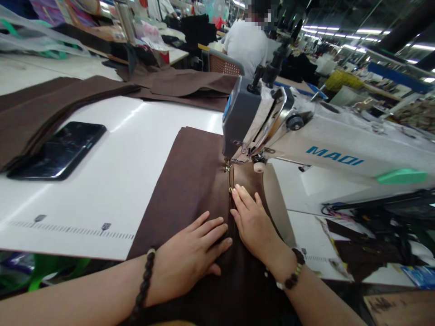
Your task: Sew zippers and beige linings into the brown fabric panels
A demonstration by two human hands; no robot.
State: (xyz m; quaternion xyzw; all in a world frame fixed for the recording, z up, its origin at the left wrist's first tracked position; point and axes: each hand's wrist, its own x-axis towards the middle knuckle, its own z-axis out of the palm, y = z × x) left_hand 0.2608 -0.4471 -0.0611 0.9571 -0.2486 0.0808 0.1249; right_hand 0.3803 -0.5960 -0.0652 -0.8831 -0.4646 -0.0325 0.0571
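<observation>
A large dark brown fabric panel (183,181) lies on the white sewing table, its far part under the needle and presser foot (227,167) of a sewing machine (306,140). A narrow seam line runs along it towards me, with a small gold-coloured piece (230,190), looking like a zip slider, just in front of the foot. My left hand (193,249) rests flat on the panel left of this line, fingers spread. My right hand (254,222) lies to the right, fingers stretched forward, fingertips beside the gold piece. A lighter brown layer (277,194) shows beyond it.
Stacked brown fabric pieces (68,99) lie at the left and back, partly over a black phone or tablet (61,149). Ruler marks (74,230) run along the table's front edge. Fabric scraps (363,253) are at the right. A person in white (246,45) sits beyond the machine.
</observation>
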